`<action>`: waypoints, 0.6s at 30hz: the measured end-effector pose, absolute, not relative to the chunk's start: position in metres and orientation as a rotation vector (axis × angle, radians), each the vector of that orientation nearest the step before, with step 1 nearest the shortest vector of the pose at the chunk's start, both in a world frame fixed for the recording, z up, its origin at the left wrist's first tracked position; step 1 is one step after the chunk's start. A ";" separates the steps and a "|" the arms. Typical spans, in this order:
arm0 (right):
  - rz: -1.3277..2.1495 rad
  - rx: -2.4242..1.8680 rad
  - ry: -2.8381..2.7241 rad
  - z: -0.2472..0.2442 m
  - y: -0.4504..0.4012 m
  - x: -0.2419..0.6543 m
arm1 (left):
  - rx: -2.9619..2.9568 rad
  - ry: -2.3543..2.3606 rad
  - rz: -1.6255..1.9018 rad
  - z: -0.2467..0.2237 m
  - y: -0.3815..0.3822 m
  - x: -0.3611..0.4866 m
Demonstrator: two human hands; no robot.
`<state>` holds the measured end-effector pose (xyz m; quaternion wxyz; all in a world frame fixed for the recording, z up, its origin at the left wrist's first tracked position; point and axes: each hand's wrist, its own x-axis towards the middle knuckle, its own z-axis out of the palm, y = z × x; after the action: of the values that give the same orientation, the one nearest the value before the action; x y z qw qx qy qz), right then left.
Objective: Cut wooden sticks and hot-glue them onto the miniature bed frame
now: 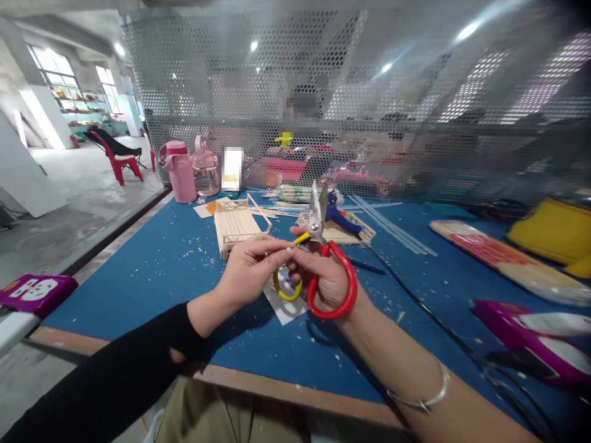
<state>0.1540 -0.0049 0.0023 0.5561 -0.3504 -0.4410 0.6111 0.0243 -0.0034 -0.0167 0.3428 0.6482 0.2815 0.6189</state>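
A pair of scissors [316, 226] with one red and one yellow handle hangs on my right hand [323, 271], blades apart and pointing up. The fingertips of my right hand are pinched together. They meet those of my left hand [252, 264], which is also closed in a pinch; a tiny pale bit shows there, too small to name. Just behind my left hand lies a small structure of wooden sticks [237, 224]. Beyond my right hand a blue glue gun [341, 218] rests by a second stick structure [369, 234]. White paper [286, 312] lies beneath the hands.
Clear glue sticks [392, 224] and a packet of wooden sticks [503, 258] lie to the right, near a purple box [530, 341]. A black cable [415, 295] crosses the blue table [152, 271]. A pink jug [181, 175] stands back left, before a perforated metal screen [207, 92].
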 end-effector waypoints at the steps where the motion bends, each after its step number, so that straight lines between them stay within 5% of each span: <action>1: 1.435 -0.827 -1.043 0.002 -0.005 0.154 | 1.689 0.743 1.601 -0.016 -0.003 0.024; 10: 1.152 -0.920 -1.252 0.005 -0.009 0.159 | 2.515 1.000 1.511 -0.013 0.004 0.010; 18: 1.143 -0.954 -1.255 0.005 -0.009 0.158 | 2.596 0.967 1.545 -0.010 0.004 0.007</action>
<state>0.1582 -0.0090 0.0052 0.5623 -0.4050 -0.5330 0.4854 0.0073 0.0036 -0.0103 -0.0151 0.8183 0.3048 0.4871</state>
